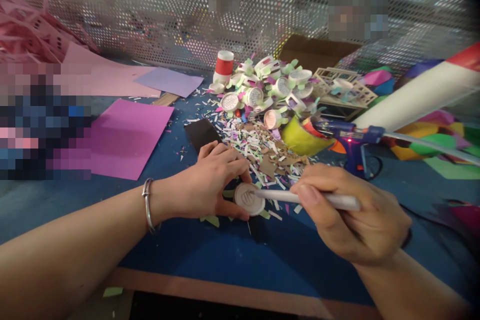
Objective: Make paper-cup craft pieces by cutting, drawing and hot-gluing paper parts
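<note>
Between the thumb and fingers of my left hand (pixel 223 175) is a small round white disc (pixel 249 207), steadied low over the blue table. Curved dark lines mark the disc's face, and pale green paper strips stick out around it. My right hand (pixel 345 210) grips a white pen (pixel 275 195), its tip touching the marked face of the disc. Just behind my left hand lies a black card piece (pixel 202 133). Beyond both hands, loose paper scraps (pixel 255 142) spread up to a pile of similar white round pieces (pixel 283 87) with coloured paper strips.
A blue glue gun (pixel 350 137) with a lit red light rests beside a yellow-green curved piece (pixel 300 139). Purple paper (pixel 131 140) lies at left. A red-and-white cylinder (pixel 224 66), wooden frame (pixel 348 92) and white tube (pixel 412 87) stand behind, before perforated metal (pixel 157 15).
</note>
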`<state>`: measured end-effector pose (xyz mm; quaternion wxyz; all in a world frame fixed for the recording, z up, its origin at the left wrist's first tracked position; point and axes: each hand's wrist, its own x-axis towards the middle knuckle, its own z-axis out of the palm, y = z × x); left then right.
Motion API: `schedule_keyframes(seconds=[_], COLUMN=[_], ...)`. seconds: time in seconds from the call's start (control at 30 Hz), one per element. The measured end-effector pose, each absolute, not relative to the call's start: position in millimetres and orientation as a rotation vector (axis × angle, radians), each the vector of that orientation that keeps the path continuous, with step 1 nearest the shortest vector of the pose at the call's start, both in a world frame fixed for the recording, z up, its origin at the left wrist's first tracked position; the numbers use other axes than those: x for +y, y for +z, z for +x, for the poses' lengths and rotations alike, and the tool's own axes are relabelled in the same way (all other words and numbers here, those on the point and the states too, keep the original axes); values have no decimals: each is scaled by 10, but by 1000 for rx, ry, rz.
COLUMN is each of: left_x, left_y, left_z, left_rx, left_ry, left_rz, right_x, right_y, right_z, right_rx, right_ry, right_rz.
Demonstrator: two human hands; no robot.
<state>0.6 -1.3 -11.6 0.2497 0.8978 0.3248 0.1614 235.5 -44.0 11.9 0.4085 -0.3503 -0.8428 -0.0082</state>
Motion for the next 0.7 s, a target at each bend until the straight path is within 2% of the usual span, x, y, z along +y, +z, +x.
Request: schedule_keyframes(seconds=[0.2, 0.7], left_x=[-16, -26], left_y=[-121, -61], left_z=[-2, 32], left_rx=[881, 898], left_ry=[449, 421], left_rz=[2448, 2440], right_x=[-431, -495], right_y=[126, 176], right_z=[2364, 2286], right_rx=[-2117, -2127], right_ry=[-95, 94], right_rz=[-827, -859])
